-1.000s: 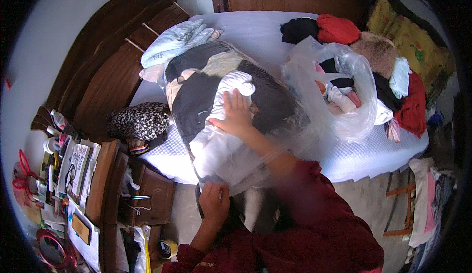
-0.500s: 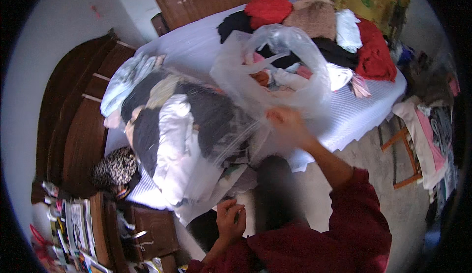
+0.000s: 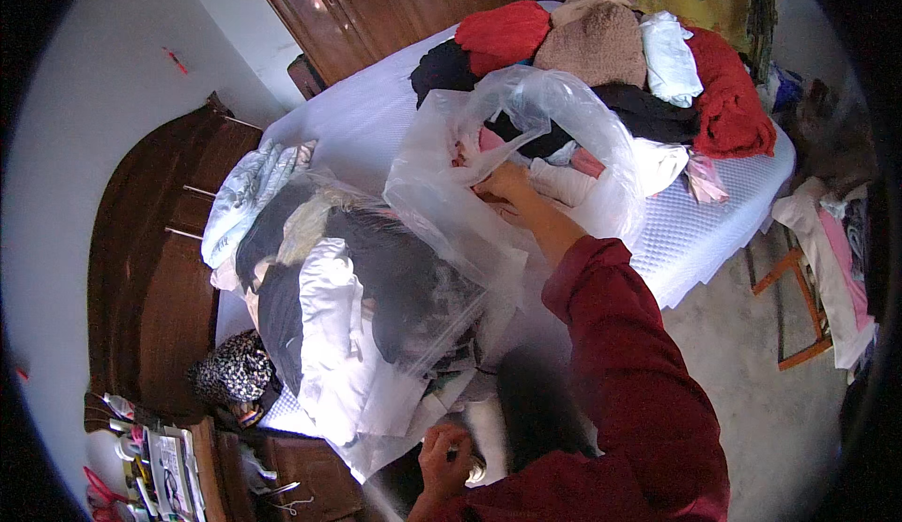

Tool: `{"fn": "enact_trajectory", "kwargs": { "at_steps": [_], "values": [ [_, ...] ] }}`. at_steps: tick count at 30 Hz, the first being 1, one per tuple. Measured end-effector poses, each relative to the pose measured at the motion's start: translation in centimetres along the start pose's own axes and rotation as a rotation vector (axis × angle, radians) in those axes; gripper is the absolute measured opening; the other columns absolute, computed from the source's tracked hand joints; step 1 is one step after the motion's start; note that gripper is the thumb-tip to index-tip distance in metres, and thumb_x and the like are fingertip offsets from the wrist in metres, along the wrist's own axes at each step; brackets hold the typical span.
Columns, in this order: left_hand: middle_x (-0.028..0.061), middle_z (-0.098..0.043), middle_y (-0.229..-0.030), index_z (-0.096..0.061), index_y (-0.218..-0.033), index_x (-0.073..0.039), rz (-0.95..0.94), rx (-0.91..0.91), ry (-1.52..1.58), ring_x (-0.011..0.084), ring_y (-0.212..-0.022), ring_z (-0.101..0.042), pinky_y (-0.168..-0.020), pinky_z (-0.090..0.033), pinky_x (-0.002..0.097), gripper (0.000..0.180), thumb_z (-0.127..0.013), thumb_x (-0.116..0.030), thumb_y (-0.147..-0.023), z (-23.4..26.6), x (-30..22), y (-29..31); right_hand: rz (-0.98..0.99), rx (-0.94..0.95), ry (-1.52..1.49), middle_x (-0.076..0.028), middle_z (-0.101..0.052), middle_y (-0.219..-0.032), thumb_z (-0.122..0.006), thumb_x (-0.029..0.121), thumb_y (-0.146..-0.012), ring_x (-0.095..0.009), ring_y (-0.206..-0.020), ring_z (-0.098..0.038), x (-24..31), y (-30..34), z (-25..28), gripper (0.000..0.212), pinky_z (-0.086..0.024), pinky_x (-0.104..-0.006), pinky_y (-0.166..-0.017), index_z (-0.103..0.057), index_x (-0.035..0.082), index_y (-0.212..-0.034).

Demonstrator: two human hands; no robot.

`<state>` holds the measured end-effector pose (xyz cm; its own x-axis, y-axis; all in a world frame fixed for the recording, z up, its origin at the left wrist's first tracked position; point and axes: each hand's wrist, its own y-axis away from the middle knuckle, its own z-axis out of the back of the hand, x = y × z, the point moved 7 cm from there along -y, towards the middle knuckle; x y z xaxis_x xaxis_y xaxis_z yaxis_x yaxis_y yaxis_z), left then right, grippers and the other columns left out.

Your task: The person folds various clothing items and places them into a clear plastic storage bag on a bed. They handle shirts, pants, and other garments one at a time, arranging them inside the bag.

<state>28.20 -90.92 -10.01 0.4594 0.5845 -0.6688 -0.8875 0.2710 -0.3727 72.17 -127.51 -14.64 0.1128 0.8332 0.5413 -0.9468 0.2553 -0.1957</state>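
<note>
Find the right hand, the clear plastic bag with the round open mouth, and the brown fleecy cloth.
Right hand [image 3: 505, 186]: head view, back of the hand.
Clear plastic bag [image 3: 423, 160]: head view, left wall.
Brown fleecy cloth [image 3: 592, 52]: head view, middle of its front.

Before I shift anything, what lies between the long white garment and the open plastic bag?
Dark clothing under clear, creased plastic lies between them in the head view.
</note>
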Motion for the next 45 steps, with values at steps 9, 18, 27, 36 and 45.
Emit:
{"fn": "enact_trajectory", "kwargs": {
  "at_steps": [9, 18, 27, 36, 45],
  "values": [
    [0.0105, -0.068, -0.086, -0.068, -0.094, -0.004, 0.240, 0.138, 0.121, 0.0195, -0.073, -0.068, -0.064, -0.054, 0.0307, 0.009, -0.072, -0.006, -0.086, -2.7, 2.7, -0.2, -0.029, -0.221, -0.097, -0.018, -0.059, -0.134, -0.074, 0.059, -0.072, -0.034, -0.124, -0.056, 7.3, -1.7, -1.5, 0.084, -0.041, -0.0491, -0.106, -0.054, 0.008, -0.136],
    [0.0103, -0.067, -0.085, -0.069, -0.097, -0.004, 0.317, 0.214, 0.123, 0.0195, -0.073, -0.068, -0.062, -0.054, 0.0295, 0.011, -0.071, -0.008, -0.087, -2.9, 4.2, -0.4, -0.015, -0.283, -0.161, -0.018, -0.060, -0.133, -0.073, 0.057, -0.073, -0.034, -0.123, -0.057, 7.5, -3.0, -0.9, 0.081, -0.042, -0.0484, -0.105, -0.055, 0.008, -0.135],
    [0.0112, -0.069, -0.087, -0.070, -0.100, -0.005, 0.370, 0.290, 0.161, 0.0218, -0.076, -0.069, -0.068, -0.054, 0.0328, 0.012, -0.071, -0.010, -0.089, -4.0, 5.3, 0.5, 0.068, -0.117, -0.202, -0.018, -0.060, -0.132, -0.072, 0.055, -0.075, -0.033, -0.121, -0.057, 5.1, -3.2, 2.0, 0.078, -0.043, -0.0476, -0.103, -0.055, 0.008, -0.134],
    [0.0120, -0.070, -0.092, -0.071, -0.102, -0.004, 0.407, 0.315, 0.208, 0.0225, -0.081, -0.070, -0.069, -0.056, 0.0330, 0.014, -0.070, -0.011, -0.090, -4.7, 5.9, 0.9, 0.001, -0.121, -0.084, -0.017, -0.061, -0.130, -0.071, 0.053, -0.076, -0.032, -0.120, -0.058, 6.9, 1.9, -3.1, 0.075, -0.043, -0.0469, -0.102, -0.056, 0.008, -0.133],
    [0.0121, -0.071, -0.094, -0.071, -0.102, -0.004, 0.394, 0.318, 0.255, 0.0210, -0.084, -0.071, -0.068, -0.055, 0.0327, 0.013, -0.070, -0.010, -0.090, -4.9, 6.0, 1.4, -0.014, -0.188, -0.101, -0.017, -0.062, -0.129, -0.071, 0.051, -0.078, -0.031, -0.118, -0.059, 9.8, 0.0, -3.6, 0.071, -0.044, -0.0462, -0.100, -0.057, 0.008, -0.132]
  ]
}}
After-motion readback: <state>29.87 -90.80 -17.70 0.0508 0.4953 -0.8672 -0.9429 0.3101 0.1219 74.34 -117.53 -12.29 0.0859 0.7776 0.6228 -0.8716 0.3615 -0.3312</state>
